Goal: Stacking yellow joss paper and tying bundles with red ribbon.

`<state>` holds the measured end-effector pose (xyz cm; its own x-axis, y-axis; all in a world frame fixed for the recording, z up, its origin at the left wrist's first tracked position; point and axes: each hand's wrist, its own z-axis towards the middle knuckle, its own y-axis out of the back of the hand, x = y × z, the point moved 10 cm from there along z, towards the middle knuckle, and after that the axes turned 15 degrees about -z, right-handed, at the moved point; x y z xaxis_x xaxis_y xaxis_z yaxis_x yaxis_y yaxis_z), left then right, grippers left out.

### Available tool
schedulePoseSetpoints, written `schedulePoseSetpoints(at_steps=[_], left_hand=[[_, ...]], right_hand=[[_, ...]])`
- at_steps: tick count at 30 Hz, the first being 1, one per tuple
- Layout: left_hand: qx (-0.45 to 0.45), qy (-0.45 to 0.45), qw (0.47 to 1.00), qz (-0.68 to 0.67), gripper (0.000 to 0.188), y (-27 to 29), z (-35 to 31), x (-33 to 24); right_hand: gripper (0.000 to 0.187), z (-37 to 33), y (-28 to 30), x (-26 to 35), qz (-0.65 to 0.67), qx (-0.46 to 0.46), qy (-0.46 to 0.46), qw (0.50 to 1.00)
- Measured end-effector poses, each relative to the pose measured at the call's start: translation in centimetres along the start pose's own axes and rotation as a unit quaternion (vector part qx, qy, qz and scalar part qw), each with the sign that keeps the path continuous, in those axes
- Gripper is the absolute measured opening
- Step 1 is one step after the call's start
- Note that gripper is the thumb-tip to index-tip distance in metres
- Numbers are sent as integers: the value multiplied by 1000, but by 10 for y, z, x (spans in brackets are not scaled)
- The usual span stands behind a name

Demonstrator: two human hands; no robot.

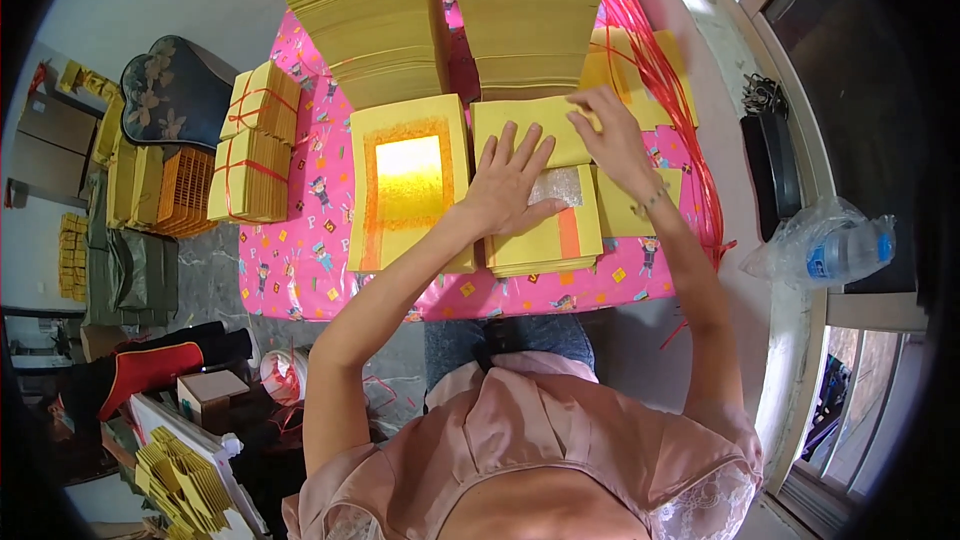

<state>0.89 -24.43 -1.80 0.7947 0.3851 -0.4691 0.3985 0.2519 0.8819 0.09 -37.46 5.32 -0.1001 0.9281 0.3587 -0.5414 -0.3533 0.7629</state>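
In front of me lies a stack of yellow paper sheets; the top one shows a silver foil patch and an orange stripe. Its far part is covered by a plain yellow flap, which looks folded over. My left hand presses flat on this paper, fingers spread. At the flap's right side is my right hand, fingers bent and apart, with nothing visible between them. To the left is another yellow stack, topped by a shiny gold square in an orange border.
Two tall stacks of yellow paper rise at the back. Tied yellow bundles sit at the table's left edge. Red plastic strings hang along the right. A bagged water bottle is on the right ledge. A pink patterned cloth covers the table.
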Motion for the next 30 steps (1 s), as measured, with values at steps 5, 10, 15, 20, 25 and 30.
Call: schedulePoseSetpoints(at_steps=[5,10,15,20,25,30], left_hand=[[-24,-17,999,-17,93,1,-2,-1],[-14,-11,1000,-9,93,1,0,-1],[-2,-3,1000,12,94,0,0,-2],[-3,-2,1000,18,94,-2,1,-3],[10,-13,999,42,97,-4,-1,-2],[0,-6,1000,18,103,-3,0,-2]], right_hand=[[31,-49,-11,-38,73,72,-199,975],[35,-57,-22,-40,41,100,-236,966],[37,-59,-21,-37,3,127,-256,958],[33,-49,6,17,-98,31,-19,994],[58,-70,-15,53,-118,188,114,968],[67,-84,-30,44,-132,287,107,943]])
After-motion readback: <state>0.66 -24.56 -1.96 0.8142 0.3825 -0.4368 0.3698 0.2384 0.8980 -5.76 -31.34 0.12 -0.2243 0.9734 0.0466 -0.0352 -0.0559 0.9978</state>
